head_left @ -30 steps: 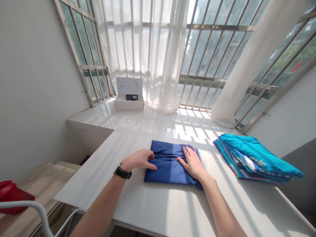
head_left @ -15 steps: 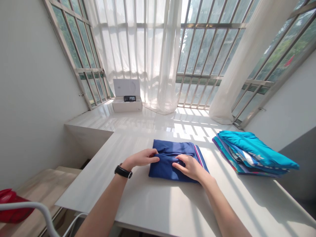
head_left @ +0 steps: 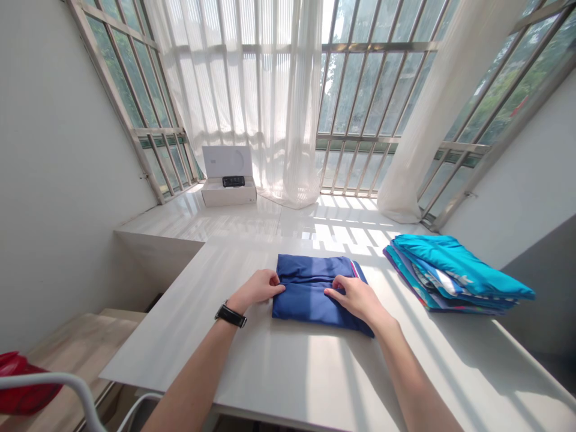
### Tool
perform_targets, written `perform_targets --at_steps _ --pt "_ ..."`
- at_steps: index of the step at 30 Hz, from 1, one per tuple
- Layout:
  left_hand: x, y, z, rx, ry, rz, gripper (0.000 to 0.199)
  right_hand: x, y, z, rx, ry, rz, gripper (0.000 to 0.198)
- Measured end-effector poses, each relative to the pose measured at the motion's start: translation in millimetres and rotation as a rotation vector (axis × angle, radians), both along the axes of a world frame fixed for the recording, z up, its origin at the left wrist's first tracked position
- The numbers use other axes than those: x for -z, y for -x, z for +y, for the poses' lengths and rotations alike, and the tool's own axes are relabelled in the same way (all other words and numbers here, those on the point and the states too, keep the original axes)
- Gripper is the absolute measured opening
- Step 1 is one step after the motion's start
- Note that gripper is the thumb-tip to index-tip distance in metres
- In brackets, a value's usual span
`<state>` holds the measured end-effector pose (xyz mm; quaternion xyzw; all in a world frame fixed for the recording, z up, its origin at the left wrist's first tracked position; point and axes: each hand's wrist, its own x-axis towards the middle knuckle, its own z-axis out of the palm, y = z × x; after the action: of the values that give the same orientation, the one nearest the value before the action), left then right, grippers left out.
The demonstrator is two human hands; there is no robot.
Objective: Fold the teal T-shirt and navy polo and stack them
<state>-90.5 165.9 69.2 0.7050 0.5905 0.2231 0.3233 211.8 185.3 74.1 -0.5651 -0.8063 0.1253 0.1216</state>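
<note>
At the far left, a red bag [head_left: 26,384] sits behind a curved white tube [head_left: 54,379], with a beige padded surface [head_left: 85,333] beyond. On the ledge [head_left: 173,217] below the barred windows, an open white box [head_left: 228,193] holds a black phone [head_left: 233,181], just left of the foot of a sheer curtain [head_left: 288,120]. Nearer, the person's left hand [head_left: 255,289], a black watch [head_left: 231,314] on its wrist, touches the left edge of a folded blue garment [head_left: 310,307]; its thumb and curled forefinger are close together at the middle fold, but whether cloth is caught between them cannot be told. The garment lies flat on the white table [head_left: 256,372], between both hands, with a red and white stripe near its right end. The right hand [head_left: 357,298] rests over its right part, thumb and forefinger curved toward each other at the fold; whether they pinch it cannot be told. Farther right, well apart from the garment, stands a stack of folded clothes [head_left: 454,273], bright turquoise on top.
</note>
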Motion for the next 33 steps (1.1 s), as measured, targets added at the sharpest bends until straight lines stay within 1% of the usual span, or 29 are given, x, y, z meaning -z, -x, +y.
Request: perform_targets --at_steps 3,5,7,9,11,14,17,22,24,26,28,31,33 --pt "5.0 1.4 3.3 -0.050 -0.108 0.049 0.023 3.0 -4.1 3.2 -0.026 -0.073 0.025 0.019" --pt "7.3 0.0 5.3 -0.107 -0.195 0.070 0.020 4.5 -5.9 5.0 -0.044 -0.118 0.049 0.017" --pt "9.8 -3.2 6.7 -0.139 -0.249 0.069 0.022 5.8 -5.8 6.0 -0.058 -0.136 0.062 0.014" --pt "12.8 -7.1 7.3 -0.124 -0.264 0.079 0.034 7.4 -3.8 6.2 -0.073 -0.144 0.068 0.011" --pt "16.2 -10.8 7.4 -0.098 -0.278 0.113 0.042 9.3 -0.6 5.7 -0.090 -0.166 0.072 0.006" --pt "21.0 -14.3 8.0 -0.061 -0.317 0.137 0.041 12.9 4.5 4.7 -0.126 -0.223 0.096 0.007" --pt "24.8 -15.4 9.8 -0.039 -0.334 0.095 0.039 17.2 9.1 3.8 -0.160 -0.251 0.127 0.009" --pt "28.8 -16.9 14.2 -0.046 -0.266 -0.088 0.049 21.3 13.8 3.2 -0.159 -0.241 0.118 0.014" --pt "29.4 -19.2 16.5 -0.054 -0.278 -0.190 0.044 21.3 14.6 2.9 -0.150 -0.249 0.120 0.013" --pt "28.8 -22.2 18.9 -0.092 -0.283 -0.313 0.039 21.3 15.0 2.9 -0.150 -0.266 0.119 0.013" --pt "27.0 -24.9 20.6 -0.144 -0.248 -0.455 0.038 22.4 14.9 3.6 -0.164 -0.302 0.107 0.015" --pt "23.6 -26.9 21.7 -0.216 -0.160 -0.653 0.044 26.8 13.3 6.2 -0.213 -0.388 0.091 0.017" --pt "21.9 -27.1 21.8 -0.264 -0.110 -0.744 0.047 30.9 11.4 8.4 -0.246 -0.431 0.081 0.018"
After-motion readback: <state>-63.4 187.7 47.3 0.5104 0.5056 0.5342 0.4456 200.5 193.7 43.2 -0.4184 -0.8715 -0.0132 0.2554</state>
